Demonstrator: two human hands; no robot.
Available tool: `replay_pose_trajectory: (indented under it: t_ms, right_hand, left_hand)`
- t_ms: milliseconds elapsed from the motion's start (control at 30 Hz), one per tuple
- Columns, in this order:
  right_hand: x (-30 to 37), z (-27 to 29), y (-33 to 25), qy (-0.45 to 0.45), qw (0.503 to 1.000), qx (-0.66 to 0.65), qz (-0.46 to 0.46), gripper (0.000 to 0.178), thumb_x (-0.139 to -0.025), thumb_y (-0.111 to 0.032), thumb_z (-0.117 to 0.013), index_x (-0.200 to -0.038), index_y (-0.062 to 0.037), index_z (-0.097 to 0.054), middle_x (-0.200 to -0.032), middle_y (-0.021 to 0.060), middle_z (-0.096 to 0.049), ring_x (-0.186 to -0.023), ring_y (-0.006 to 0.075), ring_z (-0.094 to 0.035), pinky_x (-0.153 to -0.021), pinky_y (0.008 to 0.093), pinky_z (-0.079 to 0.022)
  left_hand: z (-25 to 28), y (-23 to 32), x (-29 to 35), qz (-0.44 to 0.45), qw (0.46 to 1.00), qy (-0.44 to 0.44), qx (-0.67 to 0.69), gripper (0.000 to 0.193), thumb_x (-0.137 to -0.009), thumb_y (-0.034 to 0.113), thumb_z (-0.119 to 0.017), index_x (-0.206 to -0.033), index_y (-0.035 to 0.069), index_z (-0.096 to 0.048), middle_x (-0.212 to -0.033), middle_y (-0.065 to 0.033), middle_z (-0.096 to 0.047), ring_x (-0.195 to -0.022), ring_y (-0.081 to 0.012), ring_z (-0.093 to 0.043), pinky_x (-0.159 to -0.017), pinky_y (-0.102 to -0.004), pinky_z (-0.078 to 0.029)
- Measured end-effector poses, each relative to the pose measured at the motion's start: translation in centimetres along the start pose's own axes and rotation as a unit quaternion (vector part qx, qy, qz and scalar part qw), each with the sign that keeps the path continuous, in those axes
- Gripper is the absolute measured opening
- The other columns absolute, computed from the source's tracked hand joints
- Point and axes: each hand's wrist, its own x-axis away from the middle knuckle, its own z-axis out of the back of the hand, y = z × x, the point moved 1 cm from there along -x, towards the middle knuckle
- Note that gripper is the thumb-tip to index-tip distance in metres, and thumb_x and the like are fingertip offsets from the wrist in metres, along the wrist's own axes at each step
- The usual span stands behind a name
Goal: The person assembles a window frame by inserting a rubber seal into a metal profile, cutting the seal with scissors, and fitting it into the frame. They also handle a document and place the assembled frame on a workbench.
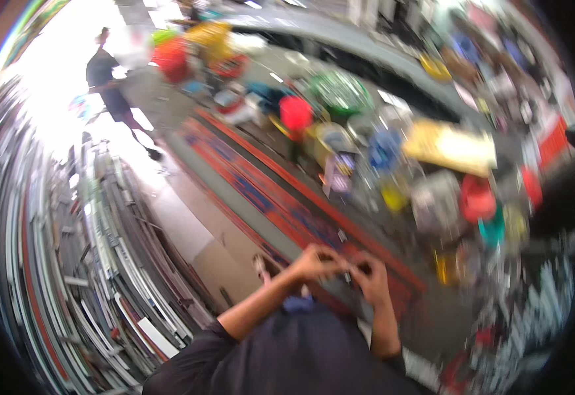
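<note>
My left hand and my right hand meet in front of my body, above the near end of a long workpiece bench with red-orange strips. The fingers of both are curled in a pinch, fingertips close together. Something small and dark may sit between them, but motion blur hides what it is. Under the hands lies the dark grey and orange surface of the bench.
Long metal profiles stand packed at the left. Buckets, a red cup, a green basket, a yellow box and clear bags crowd the right side. Light strips are heaped at the lower right. A person walks at the far left.
</note>
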Motion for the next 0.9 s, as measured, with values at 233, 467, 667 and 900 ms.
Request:
replay_pose_trajectory:
  t_ms: [233, 467, 667, 900]
  right_hand:
    - [-0.3, 0.3, 0.1, 0.006, 0.995, -0.016, 0.095, 0.014, -0.107, -0.017, -0.08, -0.109, -0.006, -0.071, -0.096, -0.0035, -0.069, -0.087, 0.0045, -0.06, -0.076, 0.0265, -0.049]
    - [-0.4, 0.1, -1.1, 0.027, 0.996, -0.041, 0.071, 0.011, -0.107, -0.013, -0.079, -0.11, -0.0063, -0.071, -0.097, -0.0043, -0.068, -0.087, 0.0041, -0.059, -0.077, 0.0255, -0.049]
    - [-0.1, 0.5, -1.3, 0.043, 0.987, 0.09, 0.126, 0.013, -0.097, -0.004, -0.082, -0.105, -0.0029, -0.071, -0.112, 0.0042, -0.073, -0.086, 0.01, -0.065, -0.078, 0.0307, -0.056]
    - [-0.5, 1.4, -2.1, 0.039, 0.863, 0.327, 0.384, 0.016, -0.094, -0.01, -0.082, -0.106, -0.0017, -0.074, -0.14, 0.0161, -0.076, -0.112, 0.0393, -0.074, -0.098, 0.0507, -0.062]
  left_hand:
    - [-0.5, 0.8, -0.2, -0.074, 0.991, 0.037, 0.1, 0.02, -0.108, 0.02, -0.089, -0.114, 0.001, -0.088, -0.083, 0.0015, -0.076, -0.066, -0.0046, -0.062, -0.058, -0.0244, -0.045]
    - [-1.4, 2.7, 0.2, -0.05, 0.989, 0.031, 0.133, 0.019, -0.108, 0.018, -0.088, -0.113, 0.0, -0.086, -0.079, 0.0027, -0.07, -0.063, -0.004, -0.057, -0.056, -0.0237, -0.041]
    - [-1.3, 2.7, 0.2, -0.029, 0.996, 0.026, 0.08, 0.021, -0.109, 0.018, -0.088, -0.115, -0.001, -0.086, -0.082, 0.0017, -0.073, -0.065, -0.0042, -0.057, -0.056, -0.0237, -0.041]
    - [-0.8, 2.0, -0.4, 0.008, 0.999, 0.002, -0.04, 0.027, -0.108, 0.034, -0.088, -0.11, 0.007, -0.089, -0.089, 0.0016, -0.08, -0.069, -0.0047, -0.061, -0.06, -0.0265, -0.048]
